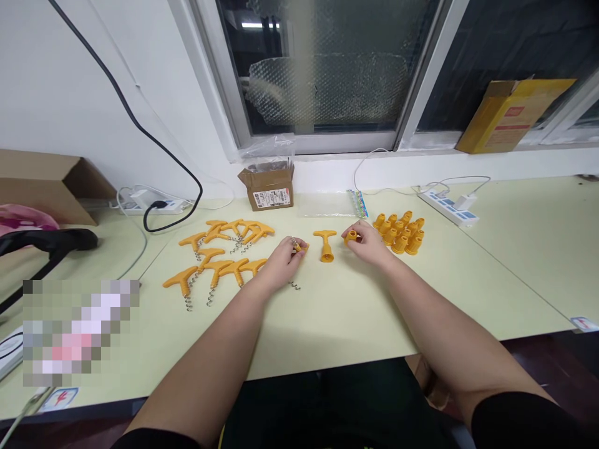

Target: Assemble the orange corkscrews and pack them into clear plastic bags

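My left hand point(283, 260) is closed around a yellow corkscrew point(298, 247), whose metal spiral shows above the fingers. Between the thumb and fingers of my right hand point(367, 243) is a yellow plastic sleeve point(352, 236), its open end visible. A corkscrew with a sleeve over its spiral point(326, 244) lies between my hands. Several yellow T-handled corkscrews point(182, 279) with bare spirals are spread to the left, some partly hidden by my left arm. Beyond my right hand, several yellow sleeves point(400, 233) stand upright in a group.
An open cardboard box point(269, 187) and a clear plastic bag point(322, 204) are at the back by the window. Power strips point(449, 207) with cables stand at both sides. A black curved stand point(51, 240) and a pixelated patch are on the left.
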`<state>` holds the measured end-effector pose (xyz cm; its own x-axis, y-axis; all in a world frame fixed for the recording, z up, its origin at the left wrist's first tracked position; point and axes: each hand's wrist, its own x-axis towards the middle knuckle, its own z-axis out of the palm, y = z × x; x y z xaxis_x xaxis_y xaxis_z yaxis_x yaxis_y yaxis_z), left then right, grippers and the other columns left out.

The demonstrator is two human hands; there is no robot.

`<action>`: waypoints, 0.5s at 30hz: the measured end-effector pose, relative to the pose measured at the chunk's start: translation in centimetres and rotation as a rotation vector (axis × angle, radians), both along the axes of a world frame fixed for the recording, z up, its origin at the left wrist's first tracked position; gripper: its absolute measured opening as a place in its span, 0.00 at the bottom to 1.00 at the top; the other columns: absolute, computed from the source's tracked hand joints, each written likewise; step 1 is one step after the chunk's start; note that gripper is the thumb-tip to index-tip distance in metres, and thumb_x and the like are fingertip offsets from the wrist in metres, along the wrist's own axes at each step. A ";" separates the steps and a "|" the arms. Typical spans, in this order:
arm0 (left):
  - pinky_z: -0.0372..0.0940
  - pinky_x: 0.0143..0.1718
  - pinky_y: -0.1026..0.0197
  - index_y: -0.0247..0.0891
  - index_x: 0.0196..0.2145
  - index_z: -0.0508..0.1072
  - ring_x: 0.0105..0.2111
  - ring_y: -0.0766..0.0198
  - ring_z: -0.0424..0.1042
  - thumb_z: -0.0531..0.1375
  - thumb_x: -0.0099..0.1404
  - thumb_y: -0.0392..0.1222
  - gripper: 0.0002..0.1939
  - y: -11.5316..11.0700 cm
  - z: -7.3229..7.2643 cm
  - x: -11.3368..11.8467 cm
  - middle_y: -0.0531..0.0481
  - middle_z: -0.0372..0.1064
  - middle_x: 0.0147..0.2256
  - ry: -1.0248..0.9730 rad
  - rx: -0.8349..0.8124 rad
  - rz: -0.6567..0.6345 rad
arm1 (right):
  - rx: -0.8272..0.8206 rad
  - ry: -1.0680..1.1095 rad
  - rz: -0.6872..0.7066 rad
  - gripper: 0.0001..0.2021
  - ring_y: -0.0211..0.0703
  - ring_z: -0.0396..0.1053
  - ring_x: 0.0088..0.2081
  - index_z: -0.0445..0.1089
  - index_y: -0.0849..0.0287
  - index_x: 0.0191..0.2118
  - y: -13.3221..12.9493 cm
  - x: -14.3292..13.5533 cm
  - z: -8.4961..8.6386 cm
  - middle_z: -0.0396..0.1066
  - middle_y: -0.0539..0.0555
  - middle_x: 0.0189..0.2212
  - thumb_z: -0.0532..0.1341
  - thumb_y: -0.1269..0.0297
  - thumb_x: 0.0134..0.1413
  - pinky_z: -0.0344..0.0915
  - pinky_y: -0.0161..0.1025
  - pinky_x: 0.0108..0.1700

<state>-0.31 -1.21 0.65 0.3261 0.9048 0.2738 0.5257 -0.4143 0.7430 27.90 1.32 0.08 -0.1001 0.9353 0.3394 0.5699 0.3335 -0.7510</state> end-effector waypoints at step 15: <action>0.65 0.28 0.61 0.37 0.41 0.80 0.27 0.65 0.70 0.72 0.56 0.56 0.22 -0.2 2.1 -0.5 0.47 0.75 0.34 -0.303 -0.293 0.112 | 0.017 0.595 0.100 0.12 0.41 0.70 0.36 0.69 0.54 0.41 0.2 -0.5 0.3 0.72 0.50 0.36 0.64 0.66 0.48 0.69 0.42 0.43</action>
